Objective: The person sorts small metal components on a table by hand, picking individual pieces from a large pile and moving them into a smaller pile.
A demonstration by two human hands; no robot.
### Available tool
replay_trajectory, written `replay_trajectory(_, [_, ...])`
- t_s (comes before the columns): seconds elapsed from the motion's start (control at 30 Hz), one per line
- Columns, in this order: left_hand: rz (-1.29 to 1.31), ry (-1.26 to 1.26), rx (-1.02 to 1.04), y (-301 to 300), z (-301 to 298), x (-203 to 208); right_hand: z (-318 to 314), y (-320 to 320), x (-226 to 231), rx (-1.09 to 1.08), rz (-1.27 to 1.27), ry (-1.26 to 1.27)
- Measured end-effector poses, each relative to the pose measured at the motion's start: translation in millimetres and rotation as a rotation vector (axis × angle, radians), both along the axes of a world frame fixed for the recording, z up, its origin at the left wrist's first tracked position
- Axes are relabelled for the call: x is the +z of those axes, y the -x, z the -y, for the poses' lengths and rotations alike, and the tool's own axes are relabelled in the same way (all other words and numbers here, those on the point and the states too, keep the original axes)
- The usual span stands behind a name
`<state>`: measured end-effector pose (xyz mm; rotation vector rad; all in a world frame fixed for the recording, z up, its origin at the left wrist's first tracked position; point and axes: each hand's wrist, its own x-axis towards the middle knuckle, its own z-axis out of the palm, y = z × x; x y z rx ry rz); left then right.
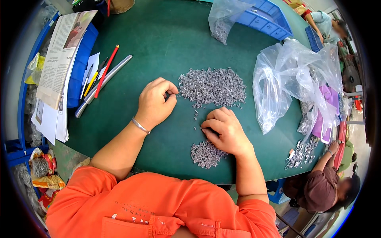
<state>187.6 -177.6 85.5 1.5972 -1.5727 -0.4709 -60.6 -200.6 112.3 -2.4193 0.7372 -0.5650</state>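
Note:
A large heap of small grey metal-like parts (212, 87) lies on the green table, too small to name by kind. At its left edge is my left hand (156, 102), fingers curled with the tips by the outermost parts; whatever they hold is hidden. My right hand (227, 130) is closed in a pinch between this heap and a smaller pile of similar parts (207, 154) nearer to me. What its fingertips grip, if anything, is too small to make out. A few loose parts (195, 115) lie in a line between the two piles.
Clear plastic bags (278, 79) and a purple basket (322, 115) stand at the right, near scattered metal rings (302, 154). A blue crate (264, 18) is at the back. Pens (107, 71) and newspapers (63, 55) lie left. A co-worker (321, 186) sits at the right.

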Motion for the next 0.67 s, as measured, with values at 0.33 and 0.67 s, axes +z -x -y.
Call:
replay_trajectory(0.33, [0.009,0.003,-0.007,-0.4,-0.2,-1.1,-0.6,5.1,-1.9,-0.114,0.218,-0.275])
replay_trajectory(0.67, [0.018,0.003,-0.006,-0.7,-0.7,-0.9,1.3,15.1,-4.2,-0.133,0.320,-0.841])
